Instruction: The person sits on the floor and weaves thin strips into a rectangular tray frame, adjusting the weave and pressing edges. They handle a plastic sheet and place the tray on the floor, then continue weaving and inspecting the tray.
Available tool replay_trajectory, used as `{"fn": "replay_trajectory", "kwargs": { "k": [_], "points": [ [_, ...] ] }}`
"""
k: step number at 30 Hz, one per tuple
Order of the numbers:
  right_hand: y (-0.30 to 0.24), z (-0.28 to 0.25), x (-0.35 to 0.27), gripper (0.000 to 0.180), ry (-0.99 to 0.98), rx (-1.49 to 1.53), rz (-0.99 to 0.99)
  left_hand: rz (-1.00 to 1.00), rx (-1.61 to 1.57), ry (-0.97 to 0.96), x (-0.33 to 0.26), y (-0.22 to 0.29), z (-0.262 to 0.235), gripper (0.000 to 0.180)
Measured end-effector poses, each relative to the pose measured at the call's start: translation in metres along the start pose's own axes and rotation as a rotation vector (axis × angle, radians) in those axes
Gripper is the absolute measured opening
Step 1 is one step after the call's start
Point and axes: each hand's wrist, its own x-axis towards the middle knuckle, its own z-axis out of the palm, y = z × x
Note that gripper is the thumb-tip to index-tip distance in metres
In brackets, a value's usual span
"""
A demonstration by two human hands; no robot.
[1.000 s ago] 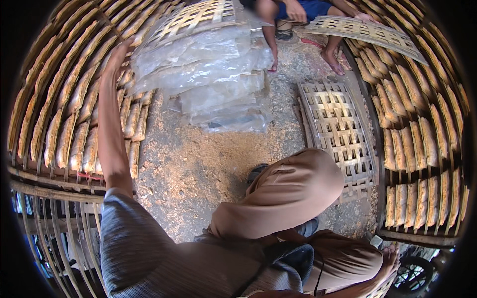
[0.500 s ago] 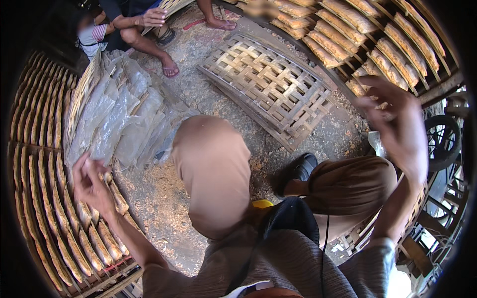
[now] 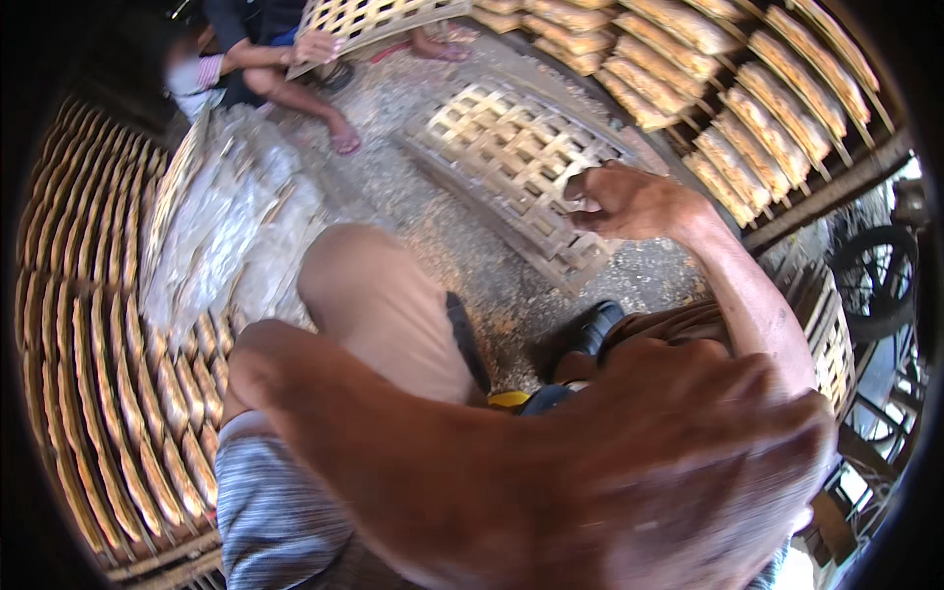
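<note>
1. Curling the right hand (image 3: 629, 202) loosely, perhaps pinching; contents not possible to tell.
2. Woven bamboo tray (image 3: 501, 157) flat just beneath this grip, easy to reach.
3. Left hand (image 3: 708, 472) blurred near camera; grip unclear.

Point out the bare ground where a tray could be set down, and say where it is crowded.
Bare gritty ground lies between the clear plastic sheets and the woven bamboo tray; another strip runs between that tray and the black shoe. The racks of long pieces and are crowded.
</note>
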Motion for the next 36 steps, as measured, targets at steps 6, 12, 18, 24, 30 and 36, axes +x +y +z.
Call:
{"fn": "replay_trajectory", "kwargs": {
  "k": [6, 12, 18, 24, 30, 36],
  "points": [
    [0.062, 0.016, -0.004, 0.056, 0.058, 0.185, -0.050, -0.293, 0.159, 0.216, 0.021, -0.020, -0.053, 0.042],
    [0.060, -0.004, -0.040, 0.055, 0.174, 0.096, -0.013, -0.397, 0.759, 0.368, -0.021, -0.083, -0.163, 0.040],
    [0.039, 0.009, -0.071, 0.041, 0.284, 0.023, -0.224, -1.130, 0.174, 1.041, -0.296, -0.223, -0.140, 0.042],
    [0.035, 0.029, -0.080, 0.043, -0.036, 0.171, -0.207, -1.596, -0.462, 1.493, -0.393, -0.302, 0.138, 0.042],
    [0.041, 0.031, -0.060, 0.049, -0.161, 0.174, -0.126, -1.602, -0.641, 1.721, -0.365, -0.278, 0.242, 0.041],
    [0.055, 0.015, -0.038, 0.054, -0.159, 0.292, -0.043, -1.619, -0.610, 1.838, -0.353, -0.266, 0.253, 0.041]
  ]
}}
